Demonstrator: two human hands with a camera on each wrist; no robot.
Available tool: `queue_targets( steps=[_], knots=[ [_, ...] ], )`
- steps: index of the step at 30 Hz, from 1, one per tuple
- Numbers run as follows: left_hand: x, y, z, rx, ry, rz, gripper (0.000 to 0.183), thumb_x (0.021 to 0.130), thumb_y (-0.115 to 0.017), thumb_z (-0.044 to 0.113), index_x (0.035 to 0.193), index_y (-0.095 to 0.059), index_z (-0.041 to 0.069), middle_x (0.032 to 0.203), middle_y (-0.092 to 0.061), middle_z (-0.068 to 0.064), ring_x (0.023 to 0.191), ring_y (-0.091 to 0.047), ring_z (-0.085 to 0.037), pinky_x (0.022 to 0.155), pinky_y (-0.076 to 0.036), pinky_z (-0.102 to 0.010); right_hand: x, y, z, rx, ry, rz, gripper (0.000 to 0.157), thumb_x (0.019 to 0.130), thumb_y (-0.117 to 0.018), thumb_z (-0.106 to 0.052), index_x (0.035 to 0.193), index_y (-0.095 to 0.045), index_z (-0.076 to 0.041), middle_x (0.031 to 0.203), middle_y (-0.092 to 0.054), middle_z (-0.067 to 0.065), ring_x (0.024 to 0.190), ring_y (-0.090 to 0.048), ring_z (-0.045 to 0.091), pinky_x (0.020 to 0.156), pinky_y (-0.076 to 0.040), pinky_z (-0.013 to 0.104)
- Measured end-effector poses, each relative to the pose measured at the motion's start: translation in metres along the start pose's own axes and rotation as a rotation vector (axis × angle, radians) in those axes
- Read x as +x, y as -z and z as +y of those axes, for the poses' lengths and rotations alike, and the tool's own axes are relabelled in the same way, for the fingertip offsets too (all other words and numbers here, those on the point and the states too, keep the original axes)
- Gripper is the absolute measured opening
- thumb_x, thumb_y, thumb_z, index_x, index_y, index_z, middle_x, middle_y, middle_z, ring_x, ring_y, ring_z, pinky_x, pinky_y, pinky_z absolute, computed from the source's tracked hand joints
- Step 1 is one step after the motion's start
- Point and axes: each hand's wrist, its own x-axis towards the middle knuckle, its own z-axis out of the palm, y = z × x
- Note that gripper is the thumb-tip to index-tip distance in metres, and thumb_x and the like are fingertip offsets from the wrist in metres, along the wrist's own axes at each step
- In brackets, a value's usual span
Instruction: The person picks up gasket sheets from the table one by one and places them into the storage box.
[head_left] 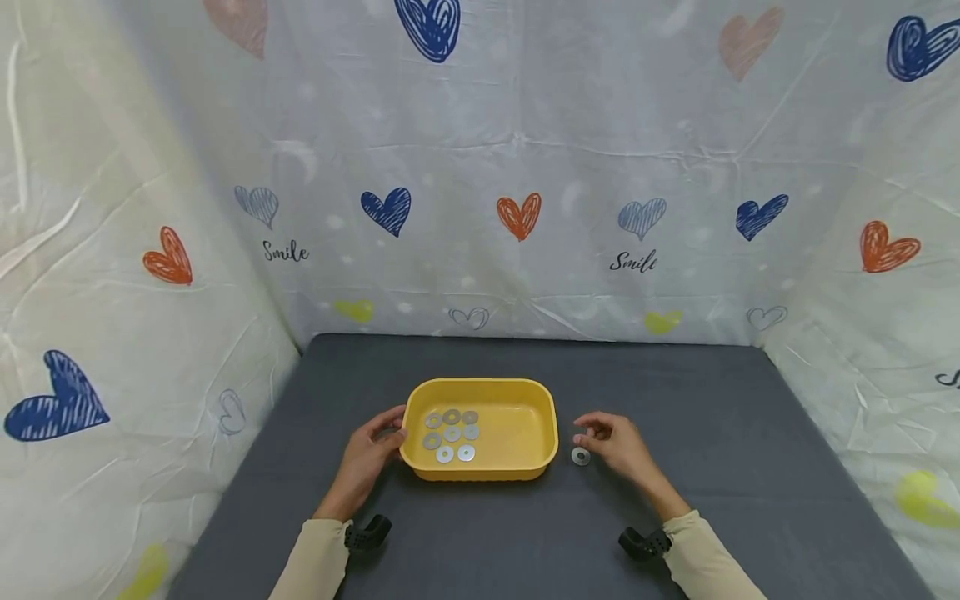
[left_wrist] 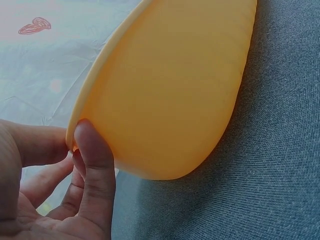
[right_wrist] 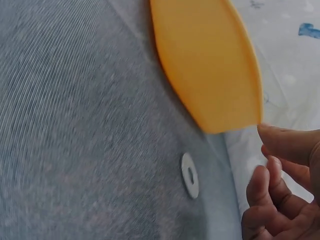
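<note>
A yellow plastic tray sits on the dark cloth, with several flat metal washers lying in its left half. At the tray's left end my left hand pinches the rim between thumb and fingers; the left wrist view shows the thumb against the tray wall. One more washer is on the cloth, just right of the tray. Above and beside it hovers my right hand, its fingers loosely bent. In the right wrist view this washer shows apart from the fingertips, and nothing appears between them.
A dark grey cloth covers the table. White sheets printed with hearts hang behind it and along both sides. Black bands with cameras are on the left wrist and the right wrist.
</note>
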Motion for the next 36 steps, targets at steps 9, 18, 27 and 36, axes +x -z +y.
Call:
queue_targets(
  steps=[9,18,27,36],
  knots=[
    [0.001,0.0,0.001,0.003,0.003,-0.006,0.046,0.098,-0.059,0.013,0.143,-0.05,0.014,0.124,-0.05,-0.012,0.098,-0.061,-0.018,0.073,-0.055,-0.027,0.002,0.0,0.011,-0.029,-0.03,-0.023,0.027,0.084,-0.078,-0.015,0.11,-0.073,-0.007,0.065,-0.048,-0.002,0.053,-0.038,0.007,0.052,-0.034,0.021],
    [0.001,0.001,0.004,-0.014,0.0,-0.007,0.045,0.098,-0.059,0.012,0.142,-0.051,0.014,0.126,-0.049,-0.014,0.092,-0.063,-0.014,0.071,-0.055,-0.025,-0.001,0.002,0.019,-0.053,-0.043,-0.022,0.03,0.082,-0.08,-0.016,0.11,-0.075,-0.01,0.071,-0.053,0.0,0.061,-0.044,0.009,0.058,-0.036,0.022],
    [0.001,0.001,0.003,-0.021,0.023,-0.007,0.047,0.099,-0.059,0.014,0.145,-0.048,0.014,0.128,-0.048,-0.012,0.094,-0.063,-0.014,0.072,-0.055,-0.025,-0.005,0.002,0.026,-0.067,-0.053,-0.01,0.029,0.079,-0.082,-0.015,0.107,-0.077,-0.01,0.079,-0.059,0.001,0.062,-0.048,0.01,0.058,-0.04,0.022],
    [-0.001,0.0,0.005,-0.011,0.016,-0.005,0.046,0.098,-0.06,0.013,0.143,-0.051,0.014,0.126,-0.049,-0.012,0.09,-0.062,-0.012,0.073,-0.055,-0.026,-0.003,0.001,0.031,-0.132,-0.054,-0.02,0.03,0.077,-0.083,-0.016,0.106,-0.077,-0.013,0.079,-0.059,0.001,0.063,-0.047,0.01,0.058,-0.038,0.023]
  ],
)
